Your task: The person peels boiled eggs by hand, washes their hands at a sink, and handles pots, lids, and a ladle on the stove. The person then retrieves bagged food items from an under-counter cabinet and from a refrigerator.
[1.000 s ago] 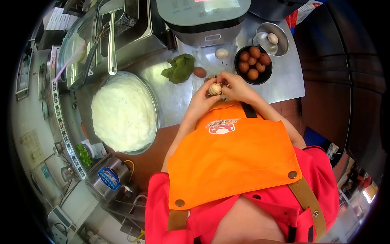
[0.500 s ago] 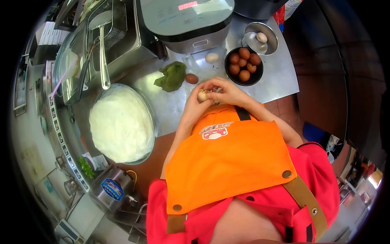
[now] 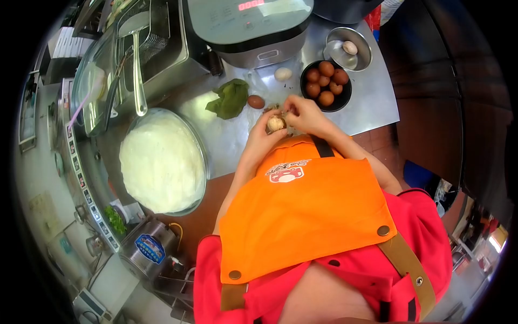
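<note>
A pale, cracked-looking egg (image 3: 276, 123) lies in the curled fingers of my left hand (image 3: 260, 137), near the table's front edge. Just right of it, my right hand (image 3: 306, 114) has its fingers pinched together; whatever is between them is too small to make out. Small dark bits of shell lie by the fingertips. Beyond my left hand rest a brown egg (image 3: 256, 101) and a crumpled green leaf (image 3: 229, 99). A whitish egg (image 3: 283, 74) sits farther back. The black bowl (image 3: 348, 100) holds several brown eggs, and the metal bowl (image 3: 368, 58) behind it holds a pale egg.
A cooker with a lit display (image 3: 248, 27) stands at the back of the metal table (image 3: 372, 113). At the left is a large glass bowl (image 3: 204, 178) with a white mass. Beyond it are a long-handled metal utensil (image 3: 138, 81) and a wire basket (image 3: 157, 32).
My right hand first closed in over the egg, then drew back to the right, leaving it uncovered in my left hand. The view has shifted slightly.
</note>
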{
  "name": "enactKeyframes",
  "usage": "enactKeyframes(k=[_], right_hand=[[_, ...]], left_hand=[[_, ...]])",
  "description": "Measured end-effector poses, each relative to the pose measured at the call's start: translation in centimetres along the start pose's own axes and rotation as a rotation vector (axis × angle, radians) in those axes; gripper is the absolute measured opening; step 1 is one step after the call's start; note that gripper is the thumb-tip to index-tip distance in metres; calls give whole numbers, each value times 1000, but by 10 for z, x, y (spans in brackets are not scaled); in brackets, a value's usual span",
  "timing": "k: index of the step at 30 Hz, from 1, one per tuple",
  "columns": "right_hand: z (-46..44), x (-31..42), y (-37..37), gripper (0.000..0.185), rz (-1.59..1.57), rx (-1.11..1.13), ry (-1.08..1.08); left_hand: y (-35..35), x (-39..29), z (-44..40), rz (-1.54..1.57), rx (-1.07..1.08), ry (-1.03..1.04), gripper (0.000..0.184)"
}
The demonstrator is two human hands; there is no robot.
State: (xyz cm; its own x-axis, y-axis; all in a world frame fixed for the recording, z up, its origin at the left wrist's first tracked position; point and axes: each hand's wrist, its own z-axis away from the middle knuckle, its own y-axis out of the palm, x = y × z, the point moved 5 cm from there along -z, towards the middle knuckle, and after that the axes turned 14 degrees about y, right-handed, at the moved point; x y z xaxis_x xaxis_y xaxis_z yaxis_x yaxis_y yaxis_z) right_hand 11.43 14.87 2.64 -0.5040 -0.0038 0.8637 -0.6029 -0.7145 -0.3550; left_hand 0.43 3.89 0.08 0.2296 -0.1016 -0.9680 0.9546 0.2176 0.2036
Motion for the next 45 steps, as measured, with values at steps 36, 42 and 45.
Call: enactKeyframes(k=[36, 42, 45], right_hand=[[-5, -25, 14, 16, -543, 392, 219], [-4, -22, 14, 18, -712, 371, 320], [4, 20, 4, 16, -97, 156, -224]], left_hand=[[0, -16, -1, 143, -39, -15, 53], [0, -15, -2, 144, -50, -38, 51], [1, -19, -1, 89, -65, -43, 49]])
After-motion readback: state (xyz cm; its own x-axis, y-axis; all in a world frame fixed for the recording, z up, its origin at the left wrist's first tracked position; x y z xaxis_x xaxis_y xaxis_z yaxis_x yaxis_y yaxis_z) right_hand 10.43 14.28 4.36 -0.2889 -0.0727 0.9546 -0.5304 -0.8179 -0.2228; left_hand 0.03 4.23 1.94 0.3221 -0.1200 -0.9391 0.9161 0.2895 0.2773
